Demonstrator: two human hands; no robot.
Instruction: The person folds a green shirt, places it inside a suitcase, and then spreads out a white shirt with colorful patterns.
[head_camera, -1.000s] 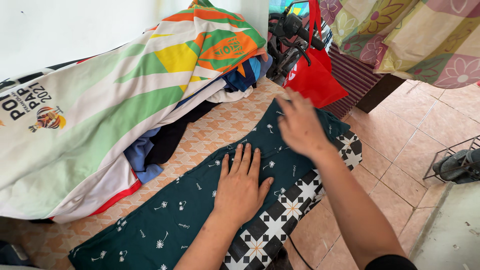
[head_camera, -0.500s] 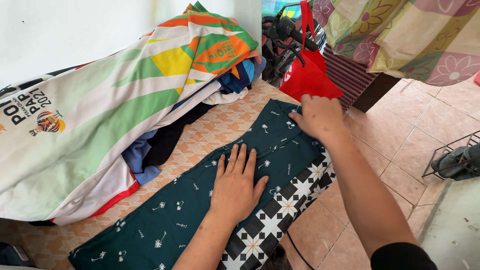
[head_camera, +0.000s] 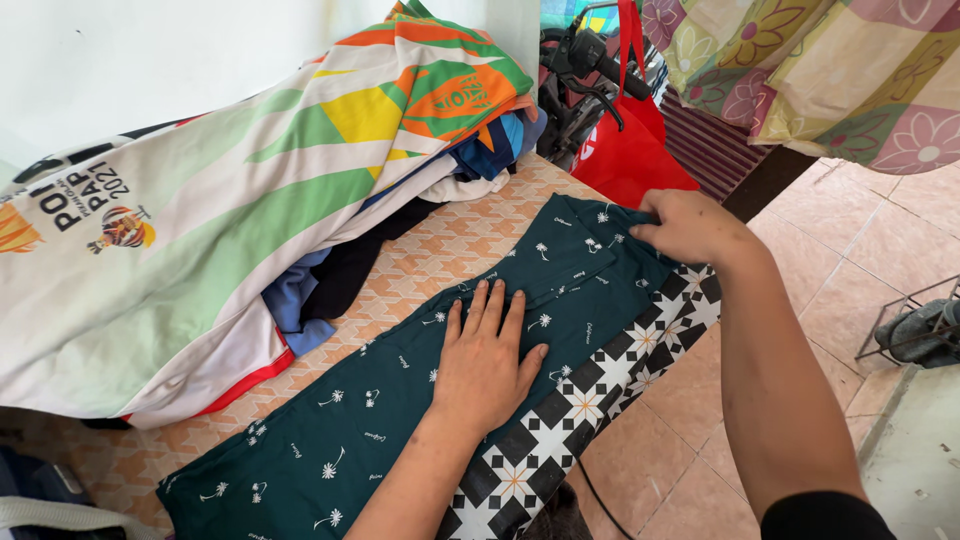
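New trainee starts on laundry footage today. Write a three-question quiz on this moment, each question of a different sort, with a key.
1. True or false: the left hand lies flat, palm down, on the dark green printed garment.
2. Multiple choice: where is the right hand? A) on the pile of clothes, B) at the far end of the green garment, C) on the red bag.
3. Short answer: what hangs beyond the table's far end, by the bike handlebar?

Key:
1. True.
2. B; its fingers curl at the cloth's far edge.
3. A red bag.
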